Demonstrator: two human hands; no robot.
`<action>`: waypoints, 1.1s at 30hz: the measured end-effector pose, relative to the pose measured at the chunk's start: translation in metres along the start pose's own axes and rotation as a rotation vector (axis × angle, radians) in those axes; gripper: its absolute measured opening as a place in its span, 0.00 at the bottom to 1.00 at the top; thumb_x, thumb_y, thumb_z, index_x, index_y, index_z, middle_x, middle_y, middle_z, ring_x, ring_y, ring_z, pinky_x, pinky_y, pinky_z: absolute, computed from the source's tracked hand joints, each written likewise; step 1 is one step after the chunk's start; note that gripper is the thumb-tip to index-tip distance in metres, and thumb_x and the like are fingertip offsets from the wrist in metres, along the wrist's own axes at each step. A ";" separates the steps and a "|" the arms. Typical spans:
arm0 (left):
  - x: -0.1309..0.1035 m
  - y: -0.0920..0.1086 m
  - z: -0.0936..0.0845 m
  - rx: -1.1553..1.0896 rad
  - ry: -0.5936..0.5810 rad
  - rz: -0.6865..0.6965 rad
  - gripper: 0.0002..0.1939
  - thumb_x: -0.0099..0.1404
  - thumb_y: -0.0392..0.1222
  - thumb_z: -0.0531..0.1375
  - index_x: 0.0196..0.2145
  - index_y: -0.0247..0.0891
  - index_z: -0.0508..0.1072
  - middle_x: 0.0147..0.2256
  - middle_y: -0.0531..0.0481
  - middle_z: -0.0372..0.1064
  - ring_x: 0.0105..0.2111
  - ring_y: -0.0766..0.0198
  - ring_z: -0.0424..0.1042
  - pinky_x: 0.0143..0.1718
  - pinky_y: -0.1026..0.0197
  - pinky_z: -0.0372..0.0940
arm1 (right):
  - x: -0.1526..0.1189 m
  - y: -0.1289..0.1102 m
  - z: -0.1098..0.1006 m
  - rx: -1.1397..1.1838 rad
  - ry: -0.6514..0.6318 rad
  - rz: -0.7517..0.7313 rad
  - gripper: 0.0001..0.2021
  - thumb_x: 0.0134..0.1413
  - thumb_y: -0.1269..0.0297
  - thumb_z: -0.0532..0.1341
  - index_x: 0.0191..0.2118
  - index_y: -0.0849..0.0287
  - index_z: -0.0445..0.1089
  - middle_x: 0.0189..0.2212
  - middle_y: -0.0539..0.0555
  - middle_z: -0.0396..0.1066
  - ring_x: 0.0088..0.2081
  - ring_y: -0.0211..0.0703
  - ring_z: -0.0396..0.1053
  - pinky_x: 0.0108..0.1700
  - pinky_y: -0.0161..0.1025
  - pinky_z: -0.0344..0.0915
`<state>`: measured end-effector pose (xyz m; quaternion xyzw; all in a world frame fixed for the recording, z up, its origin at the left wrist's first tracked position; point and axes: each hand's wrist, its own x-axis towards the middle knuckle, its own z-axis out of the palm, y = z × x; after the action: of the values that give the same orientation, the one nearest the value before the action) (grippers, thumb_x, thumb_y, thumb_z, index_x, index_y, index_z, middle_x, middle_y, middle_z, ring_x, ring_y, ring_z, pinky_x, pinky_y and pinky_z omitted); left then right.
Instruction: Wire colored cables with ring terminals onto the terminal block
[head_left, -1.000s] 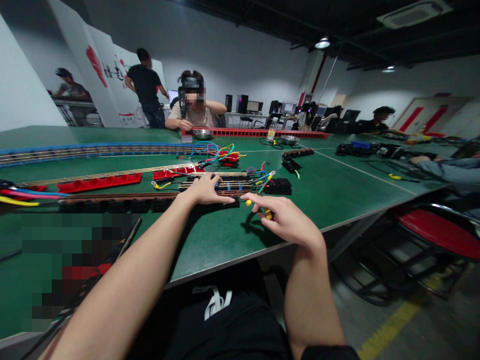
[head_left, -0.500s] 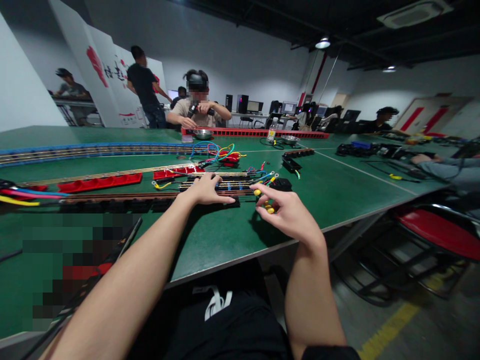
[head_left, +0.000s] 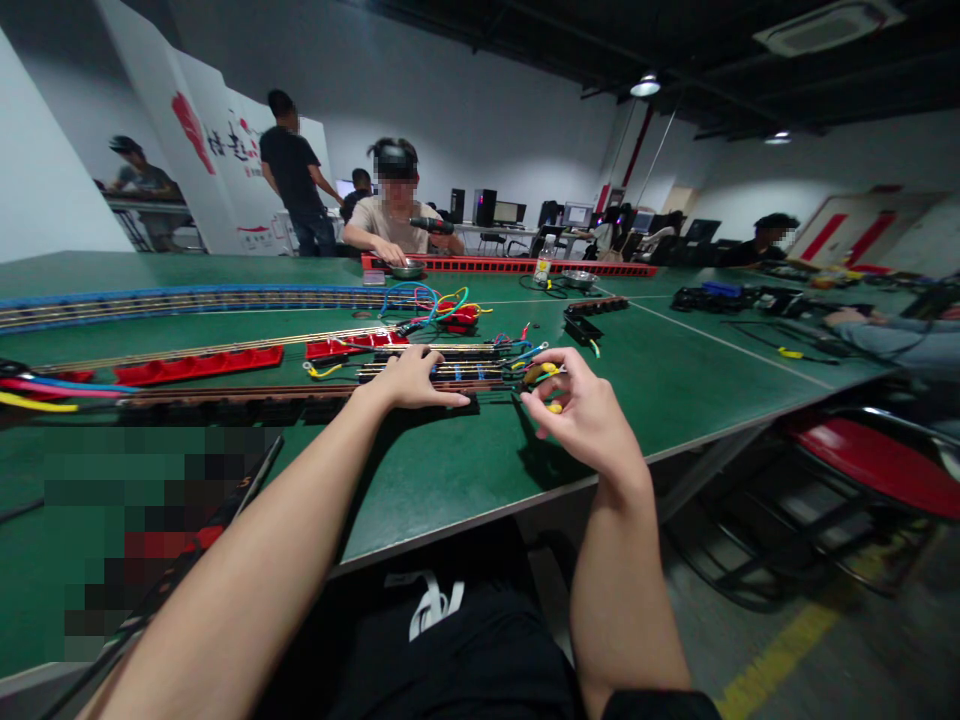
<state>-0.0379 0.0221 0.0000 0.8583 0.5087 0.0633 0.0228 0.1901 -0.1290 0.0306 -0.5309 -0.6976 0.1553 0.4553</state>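
My left hand (head_left: 409,382) lies across a black track section (head_left: 457,372) with metal rails and blue parts. Its fingers reach over the far side while the thumb stretches along the near edge, gripping the section. Just off the right end of that track, my right hand (head_left: 577,405) is curled round yellow-handled pliers (head_left: 553,370). The palm and fingers hide part of the tool, and its tip is hard to make out beside the wires. Coloured wires with ring terminals (head_left: 538,350) come out of the track's right end. A brown-railed black strip (head_left: 247,400) runs off to the left.
Red track pieces (head_left: 199,365) and a long blue track (head_left: 187,302) lie farther back on the green table (head_left: 675,360). Across it, a person handles a power driver (head_left: 431,225) near a metal bowl (head_left: 407,268). A red stool (head_left: 877,455) stands at the right.
My right hand has turned and shifted slightly right and up, its fingers more curled round the pliers. My left hand stays put. The person across has lowered the driver to level.
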 end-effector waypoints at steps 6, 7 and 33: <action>0.000 0.000 0.000 -0.004 -0.002 -0.002 0.60 0.44 0.84 0.50 0.62 0.37 0.60 0.65 0.34 0.48 0.61 0.36 0.54 0.60 0.40 0.52 | 0.001 0.007 0.000 0.045 0.059 0.060 0.19 0.50 0.60 0.64 0.45 0.55 0.56 0.29 0.47 0.72 0.18 0.38 0.72 0.19 0.32 0.66; 0.000 -0.001 0.001 -0.003 -0.001 -0.001 0.60 0.44 0.84 0.50 0.62 0.38 0.60 0.65 0.34 0.48 0.61 0.36 0.54 0.60 0.40 0.53 | 0.001 0.008 0.000 0.043 0.070 0.073 0.19 0.50 0.59 0.64 0.44 0.55 0.56 0.29 0.47 0.72 0.18 0.38 0.72 0.19 0.32 0.66; 0.001 -0.002 0.000 -0.001 -0.004 0.012 0.60 0.44 0.84 0.49 0.63 0.38 0.59 0.64 0.35 0.49 0.61 0.35 0.54 0.59 0.38 0.52 | 0.009 0.031 -0.012 0.148 0.292 0.372 0.22 0.43 0.58 0.67 0.41 0.57 0.58 0.18 0.47 0.72 0.16 0.43 0.73 0.18 0.31 0.67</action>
<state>-0.0392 0.0237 -0.0005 0.8614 0.5035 0.0622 0.0239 0.2180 -0.1124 0.0188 -0.6322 -0.5013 0.2088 0.5527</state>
